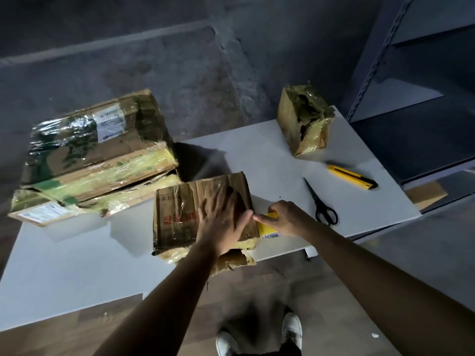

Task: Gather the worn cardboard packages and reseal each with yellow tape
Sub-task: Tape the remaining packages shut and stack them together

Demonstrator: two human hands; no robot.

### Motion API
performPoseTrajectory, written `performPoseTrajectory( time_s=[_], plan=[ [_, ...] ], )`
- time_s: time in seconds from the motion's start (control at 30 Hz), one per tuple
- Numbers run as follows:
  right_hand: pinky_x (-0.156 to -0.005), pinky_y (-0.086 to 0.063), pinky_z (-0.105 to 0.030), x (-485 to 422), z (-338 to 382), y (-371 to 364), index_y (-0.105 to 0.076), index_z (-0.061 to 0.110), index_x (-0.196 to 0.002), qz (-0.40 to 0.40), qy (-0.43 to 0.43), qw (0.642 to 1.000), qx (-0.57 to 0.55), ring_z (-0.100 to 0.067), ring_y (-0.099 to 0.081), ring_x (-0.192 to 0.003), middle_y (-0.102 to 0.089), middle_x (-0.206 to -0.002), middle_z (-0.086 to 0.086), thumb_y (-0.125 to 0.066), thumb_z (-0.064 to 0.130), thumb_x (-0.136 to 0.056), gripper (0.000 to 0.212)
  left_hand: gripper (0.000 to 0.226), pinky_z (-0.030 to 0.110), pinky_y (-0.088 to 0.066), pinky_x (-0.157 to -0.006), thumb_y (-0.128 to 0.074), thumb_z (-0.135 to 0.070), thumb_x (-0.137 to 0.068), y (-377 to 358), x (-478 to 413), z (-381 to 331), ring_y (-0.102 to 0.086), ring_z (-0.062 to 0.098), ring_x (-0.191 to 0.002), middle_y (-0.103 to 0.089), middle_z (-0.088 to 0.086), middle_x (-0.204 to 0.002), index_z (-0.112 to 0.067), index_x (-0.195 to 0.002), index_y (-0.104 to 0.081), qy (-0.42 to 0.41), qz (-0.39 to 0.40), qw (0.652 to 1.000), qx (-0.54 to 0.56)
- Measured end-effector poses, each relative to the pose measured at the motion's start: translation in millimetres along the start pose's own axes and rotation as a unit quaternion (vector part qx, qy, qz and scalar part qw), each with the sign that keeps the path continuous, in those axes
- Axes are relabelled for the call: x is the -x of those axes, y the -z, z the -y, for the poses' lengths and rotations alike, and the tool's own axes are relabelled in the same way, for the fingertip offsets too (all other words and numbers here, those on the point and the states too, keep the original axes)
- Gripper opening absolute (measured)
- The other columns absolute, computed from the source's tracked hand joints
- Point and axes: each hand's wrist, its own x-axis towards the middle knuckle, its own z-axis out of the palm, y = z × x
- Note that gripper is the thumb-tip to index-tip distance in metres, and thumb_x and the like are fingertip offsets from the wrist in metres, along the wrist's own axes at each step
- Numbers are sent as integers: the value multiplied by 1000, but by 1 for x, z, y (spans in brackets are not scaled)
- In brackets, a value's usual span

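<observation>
Scissors [318, 202], yellow cutter [352, 176] beside worn package [177, 214]

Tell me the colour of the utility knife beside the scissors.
Yellow body with a black end; the utility knife shows best in the head view.

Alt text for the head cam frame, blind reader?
A person's left hand presses flat on a worn cardboard package on a white table while the right hand pinches yellow tape at its right side. Stacked packages lie left, a small torn package back right, scissors and a yellow utility knife at right.
</observation>
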Motion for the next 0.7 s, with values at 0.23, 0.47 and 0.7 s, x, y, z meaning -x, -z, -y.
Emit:
performPoseTrajectory(
  time_s=[0.23,0.47,0.7],
  plan=[
    [-54,-37,-25,1,-1,-4,-50,19,-64,1,-21,998,-54,-12,-52,-56,-52,-58,2,-55,65,-89,53,123,50,-8,-120,-29,-93,-74,-17,24,-18,-4,34,-152,3,19,-164,-8,-157,1,-7,22,993,-112],
    [-64,-47,-30,12,-9,-2,-64,4,-71,-44,-114,977,-172,-23,-67,-69,-68,-68,-14,-60,75,-79,71,114,55,-28,-117,-37,-77,-87,-21,34,-43,-6,48,-148,5,32,-159,4,-153,9,68,47,990,-117],
    [-51,-33,-27,18,14,31,-46,13,-59,-76,-105,943,-307,-15,-45,-57,-45,-60,-4,-60,61,-89,58,99,50,-37,-112,-7,-62,-84,11,22,-41,-33,49,-140,-31,38,-149,13,-148,-23,27,-7,991,-129]
  ],
)
